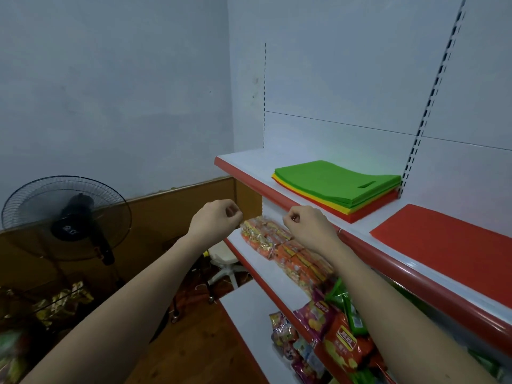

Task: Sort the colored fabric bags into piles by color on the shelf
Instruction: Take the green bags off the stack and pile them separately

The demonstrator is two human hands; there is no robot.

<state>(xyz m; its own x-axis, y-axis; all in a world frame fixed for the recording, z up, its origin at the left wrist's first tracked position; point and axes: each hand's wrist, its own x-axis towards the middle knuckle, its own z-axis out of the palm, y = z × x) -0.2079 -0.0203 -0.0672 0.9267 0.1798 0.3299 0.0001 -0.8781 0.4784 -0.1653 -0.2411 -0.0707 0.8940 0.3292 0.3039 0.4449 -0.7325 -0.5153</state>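
**Both hands raised and empty in front of the top shelf**

At your far left a black pedestal fan [66, 217] stands against the wood-panelled lower wall, with gold-wrapped packets [59, 302] blurred below it.

Your left hand [216, 218] is held up in the air, fingers curled into a loose fist with nothing in it. Just to its right, your right hand [307, 224] is curled the same way and also holds nothing; the two hands are near each other but apart, and both sit short of the red front edge of the top shelf [249, 167].

Behind and below your hands, orange snack packs [279, 245] lie on the middle shelf, and further down to the right are crisp bags [340, 336] in pink, red and green.

On the top shelf, right of your hands, the mixed stack of fabric bags [338, 187] lies flat: green on top with its cut-out handle showing, yellow beneath, red at the bottom. It sits against the slotted upright [432, 106]. Right of that, well apart from the stack, a single red fabric bag [448, 242] lies flat on the same shelf.
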